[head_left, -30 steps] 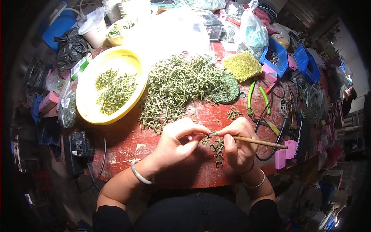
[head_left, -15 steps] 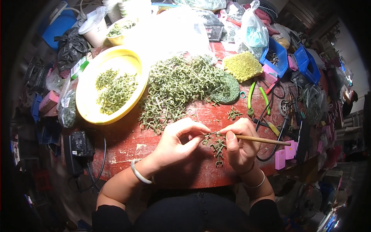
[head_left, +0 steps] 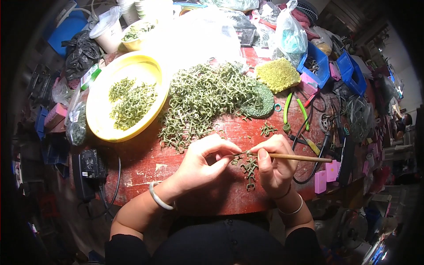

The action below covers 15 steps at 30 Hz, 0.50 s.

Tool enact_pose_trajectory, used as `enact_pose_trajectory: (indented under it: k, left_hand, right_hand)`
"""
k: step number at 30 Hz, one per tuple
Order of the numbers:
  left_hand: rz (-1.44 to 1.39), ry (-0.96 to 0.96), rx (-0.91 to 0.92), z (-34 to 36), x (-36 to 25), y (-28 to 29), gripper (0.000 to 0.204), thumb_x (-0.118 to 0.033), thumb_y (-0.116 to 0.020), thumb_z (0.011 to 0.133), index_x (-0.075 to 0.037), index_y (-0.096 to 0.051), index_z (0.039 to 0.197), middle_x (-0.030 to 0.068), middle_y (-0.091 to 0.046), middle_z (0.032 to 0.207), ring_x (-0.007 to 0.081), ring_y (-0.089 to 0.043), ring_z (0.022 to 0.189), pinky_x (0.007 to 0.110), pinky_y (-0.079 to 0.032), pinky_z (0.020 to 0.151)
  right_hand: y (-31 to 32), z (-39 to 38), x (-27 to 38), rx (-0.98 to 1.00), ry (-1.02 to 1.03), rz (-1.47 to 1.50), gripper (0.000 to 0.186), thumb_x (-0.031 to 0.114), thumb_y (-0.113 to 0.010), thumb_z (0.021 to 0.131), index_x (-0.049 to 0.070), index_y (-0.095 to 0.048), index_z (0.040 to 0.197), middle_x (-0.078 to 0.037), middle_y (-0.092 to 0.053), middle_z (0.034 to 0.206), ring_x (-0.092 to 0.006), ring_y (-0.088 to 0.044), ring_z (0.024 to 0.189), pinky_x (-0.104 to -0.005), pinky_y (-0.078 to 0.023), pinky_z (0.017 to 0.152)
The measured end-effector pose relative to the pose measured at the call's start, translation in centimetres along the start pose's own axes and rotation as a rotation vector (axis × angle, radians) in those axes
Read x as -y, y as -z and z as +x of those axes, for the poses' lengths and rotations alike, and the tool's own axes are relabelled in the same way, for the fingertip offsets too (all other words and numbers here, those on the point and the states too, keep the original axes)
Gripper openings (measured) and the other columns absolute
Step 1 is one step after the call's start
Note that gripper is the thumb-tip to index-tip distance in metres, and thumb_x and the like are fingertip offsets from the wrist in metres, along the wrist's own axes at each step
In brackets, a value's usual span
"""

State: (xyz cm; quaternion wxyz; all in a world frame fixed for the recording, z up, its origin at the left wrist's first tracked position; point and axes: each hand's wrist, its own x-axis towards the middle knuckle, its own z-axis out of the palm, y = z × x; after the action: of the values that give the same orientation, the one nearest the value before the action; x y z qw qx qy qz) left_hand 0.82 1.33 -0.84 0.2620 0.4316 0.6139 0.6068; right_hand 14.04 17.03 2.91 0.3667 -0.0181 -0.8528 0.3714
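Observation:
My left hand [head_left: 207,159] pinches a small green piece [head_left: 239,154] between thumb and fingertips. In my right hand [head_left: 274,163] is a thin wooden stick [head_left: 302,157], held like a pen, its tip against or very near that piece; my fingers partly hide the contact. Just below the fingertips lies a little cluster of green pieces [head_left: 250,170] on the red table [head_left: 194,194]. Beyond both hands spreads a big heap of similar small, hooked green pieces [head_left: 207,97]. A few more pieces [head_left: 267,129] lie apart, past my right hand.
A yellow basin [head_left: 95,112] with more green pieces stands at the left. Farther right are a green textured disc [head_left: 261,102], a yellow sponge-like block [head_left: 277,76], green-handled pliers [head_left: 287,110], blue bins [head_left: 314,64] and pink blocks [head_left: 320,182]. A black power adapter [head_left: 92,164] sits front left.
The rear end of the wooden stick has risen slightly. Both hands stay in nearly the same place, with the small green piece still pinched in the left.

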Motion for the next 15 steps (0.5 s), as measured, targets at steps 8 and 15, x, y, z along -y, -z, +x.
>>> enact_pose_trajectory:
  k: [8, 15]
  left_hand:
    - [-0.023, 0.027, -0.008, -0.16, 0.28, -0.10, 0.026, 0.003, -0.064, 0.082, -0.007, -0.073, 0.104, 0.0026, -0.064, 0.086, 0.0101, -0.059, 0.074, 0.024, -0.048, 0.067]
    - [-0.060, 0.043, 0.003, -0.18, 0.23, -0.11, 0.025, 0.003, -0.064, 0.083, -0.007, -0.073, 0.105, 0.0029, -0.064, 0.087, 0.0101, -0.061, 0.076, 0.024, -0.049, 0.067]
  right_hand:
    - [0.28, 0.06, 0.23, 0.017, -0.048, 0.035, 0.008, -0.004, -0.058, 0.088, 0.001, -0.064, 0.089, -0.008, -0.062, 0.081, -0.0184, -0.056, 0.066, -0.0312, -0.045, 0.057]
    - [0.27, 0.07, 0.16, -0.004, -0.050, 0.031, 0.007, -0.002, -0.058, 0.088, 0.000, -0.065, 0.088, -0.008, -0.062, 0.080, -0.0172, -0.055, 0.066, -0.0309, -0.044, 0.057]
